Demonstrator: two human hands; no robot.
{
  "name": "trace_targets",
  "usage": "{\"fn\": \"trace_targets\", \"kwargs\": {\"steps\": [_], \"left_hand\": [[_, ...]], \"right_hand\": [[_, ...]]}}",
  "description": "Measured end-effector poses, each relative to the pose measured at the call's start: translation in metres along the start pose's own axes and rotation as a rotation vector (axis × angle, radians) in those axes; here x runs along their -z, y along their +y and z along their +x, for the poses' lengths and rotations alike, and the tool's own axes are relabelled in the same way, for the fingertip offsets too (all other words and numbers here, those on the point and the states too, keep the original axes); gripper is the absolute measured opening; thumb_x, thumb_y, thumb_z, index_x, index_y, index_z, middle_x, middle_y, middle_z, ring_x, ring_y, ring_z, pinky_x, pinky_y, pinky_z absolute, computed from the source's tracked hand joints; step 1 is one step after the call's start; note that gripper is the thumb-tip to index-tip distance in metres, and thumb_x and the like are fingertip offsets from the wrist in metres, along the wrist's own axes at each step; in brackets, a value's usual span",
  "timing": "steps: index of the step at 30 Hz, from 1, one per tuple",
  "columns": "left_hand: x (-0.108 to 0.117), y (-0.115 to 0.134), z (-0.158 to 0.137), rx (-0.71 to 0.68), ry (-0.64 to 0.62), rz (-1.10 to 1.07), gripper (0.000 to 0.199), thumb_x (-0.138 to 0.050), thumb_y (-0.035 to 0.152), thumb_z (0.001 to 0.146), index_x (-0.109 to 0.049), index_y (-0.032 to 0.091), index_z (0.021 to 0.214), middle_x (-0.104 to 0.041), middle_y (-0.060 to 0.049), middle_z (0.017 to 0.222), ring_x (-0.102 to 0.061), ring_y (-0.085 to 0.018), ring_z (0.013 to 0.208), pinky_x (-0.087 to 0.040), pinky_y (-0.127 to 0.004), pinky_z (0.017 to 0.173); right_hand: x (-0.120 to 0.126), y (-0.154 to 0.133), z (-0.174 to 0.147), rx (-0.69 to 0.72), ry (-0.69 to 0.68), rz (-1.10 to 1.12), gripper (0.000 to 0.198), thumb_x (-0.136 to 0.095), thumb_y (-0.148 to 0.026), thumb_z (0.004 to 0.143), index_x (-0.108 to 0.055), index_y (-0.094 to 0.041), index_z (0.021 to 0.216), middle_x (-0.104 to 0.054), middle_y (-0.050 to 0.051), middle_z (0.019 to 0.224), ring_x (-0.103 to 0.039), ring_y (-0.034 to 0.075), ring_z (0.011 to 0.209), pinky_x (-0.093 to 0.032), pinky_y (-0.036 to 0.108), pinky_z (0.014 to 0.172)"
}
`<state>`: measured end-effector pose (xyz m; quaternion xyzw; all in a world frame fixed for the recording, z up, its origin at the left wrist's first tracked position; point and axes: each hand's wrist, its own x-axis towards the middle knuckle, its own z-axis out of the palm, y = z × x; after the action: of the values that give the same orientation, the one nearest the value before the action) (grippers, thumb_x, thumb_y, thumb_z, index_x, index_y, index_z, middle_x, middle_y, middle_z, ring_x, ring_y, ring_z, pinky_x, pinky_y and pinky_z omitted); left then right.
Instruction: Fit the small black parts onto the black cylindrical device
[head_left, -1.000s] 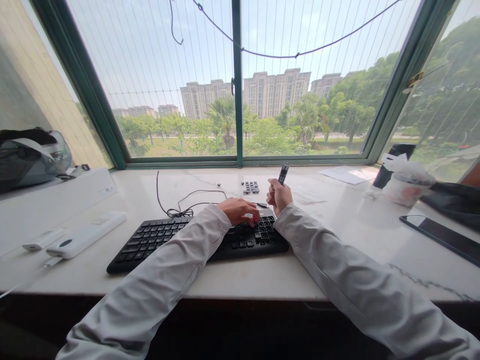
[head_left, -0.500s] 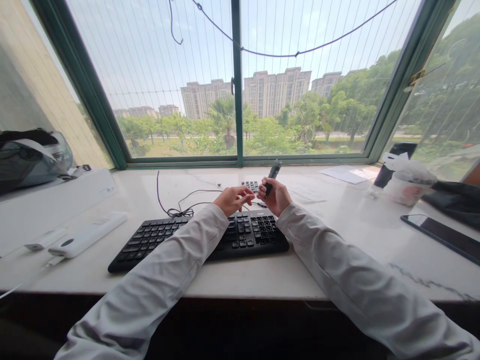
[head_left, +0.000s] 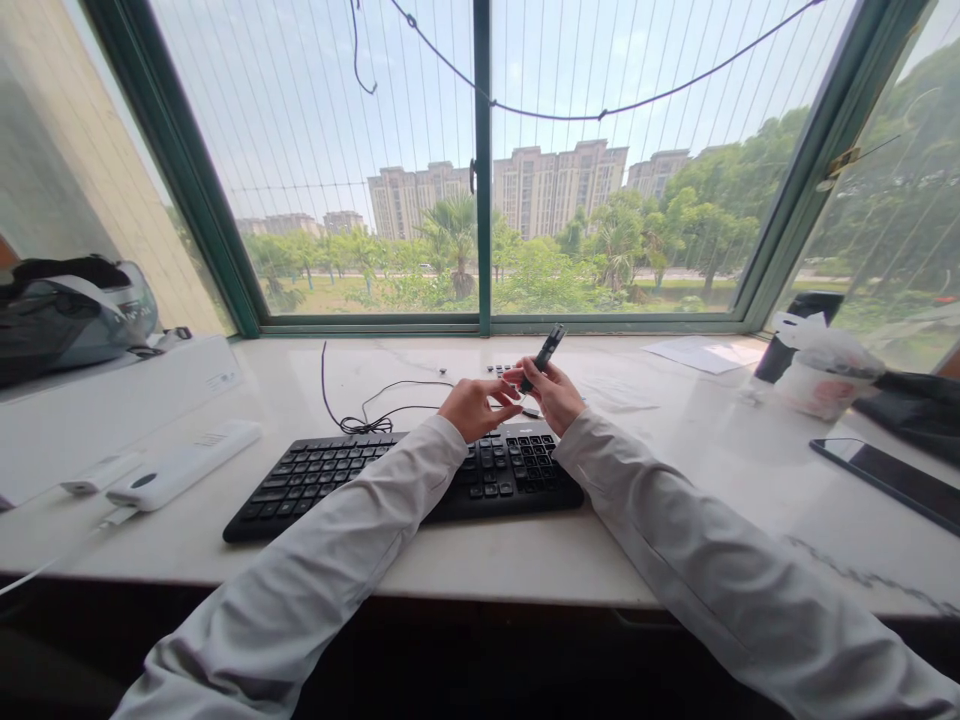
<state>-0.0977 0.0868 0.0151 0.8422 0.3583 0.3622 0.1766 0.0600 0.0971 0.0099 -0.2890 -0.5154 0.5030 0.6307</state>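
Note:
My right hand [head_left: 561, 398] is closed around a slim black hand tool [head_left: 546, 352], which tilts up and to the right; its exact kind is unclear. My left hand [head_left: 480, 405] reaches to the tool's lower end, fingers bent against it and thumb just below. A thin pale bit shows between the two hands. Beneath them lies a black keyboard [head_left: 300, 480], partly covered by my left forearm. Its number-pad keys at the right look like open frames. Behind my hands sit several small black keycaps [head_left: 495, 370], partly hidden.
A coiled black cable [head_left: 364, 425] lies behind the keyboard, near a loose keycap [head_left: 442, 371]. To the left are a white power bank [head_left: 187, 465] and a helmet [head_left: 75, 310]. On the right are a phone [head_left: 892, 480], a bagged cup [head_left: 825, 375] and paper [head_left: 705, 353].
My left fingers have moved up and right to the tool's lower end. The tool leans further right, and my right-hand grip has shifted. The whole view has moved slightly.

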Motion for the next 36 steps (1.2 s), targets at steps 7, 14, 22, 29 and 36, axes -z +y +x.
{"fn": "trace_targets", "kwargs": {"steps": [7,14,22,29,36], "left_hand": [[-0.001,-0.005,0.0,0.022,-0.021,0.013,0.029,-0.055,0.04,0.084,-0.068,0.02,0.1,-0.072,-0.001,0.086,-0.059,-0.008,0.046,-0.049,-0.022,0.054],[0.004,-0.003,0.001,0.053,0.081,0.064,0.035,-0.056,0.048,0.082,-0.064,0.021,0.104,-0.072,-0.003,0.093,-0.061,-0.01,0.05,-0.047,-0.022,0.051],[0.007,0.0,0.0,-0.035,0.246,0.237,0.027,-0.062,0.047,0.078,-0.069,0.021,0.084,-0.071,-0.002,0.09,-0.063,-0.013,0.07,-0.047,-0.024,0.069],[0.007,0.002,0.0,-0.079,0.277,0.261,0.028,-0.062,0.048,0.078,-0.067,0.022,0.087,-0.069,-0.001,0.092,-0.06,-0.012,0.066,-0.046,-0.024,0.065],[0.006,0.011,-0.003,-0.125,0.28,0.305,0.028,-0.069,0.046,0.072,-0.066,0.023,0.088,-0.069,0.001,0.089,-0.061,-0.012,0.07,-0.043,-0.023,0.061]], "right_hand": [[0.008,-0.011,0.001,-0.101,-0.078,-0.033,0.042,-0.075,-0.049,0.064,-0.064,-0.018,0.091,-0.071,0.006,0.088,-0.066,0.017,0.086,-0.051,0.03,0.078],[0.017,-0.007,0.007,-0.028,0.067,-0.19,0.044,-0.077,-0.051,0.059,-0.067,-0.015,0.083,-0.071,0.007,0.077,-0.068,0.017,0.072,-0.059,0.031,0.069],[0.015,-0.006,0.006,-0.042,0.147,-0.057,0.044,-0.081,-0.045,0.055,-0.063,-0.015,0.081,-0.071,0.006,0.072,-0.068,0.016,0.067,-0.061,0.03,0.067],[0.014,-0.006,0.005,-0.048,0.163,-0.022,0.044,-0.082,-0.043,0.054,-0.063,-0.015,0.081,-0.071,0.005,0.07,-0.069,0.016,0.066,-0.061,0.029,0.066],[0.012,-0.007,0.003,-0.044,0.203,-0.041,0.046,-0.084,-0.041,0.052,-0.064,-0.015,0.084,-0.071,0.004,0.068,-0.068,0.015,0.063,-0.061,0.028,0.066]]}}
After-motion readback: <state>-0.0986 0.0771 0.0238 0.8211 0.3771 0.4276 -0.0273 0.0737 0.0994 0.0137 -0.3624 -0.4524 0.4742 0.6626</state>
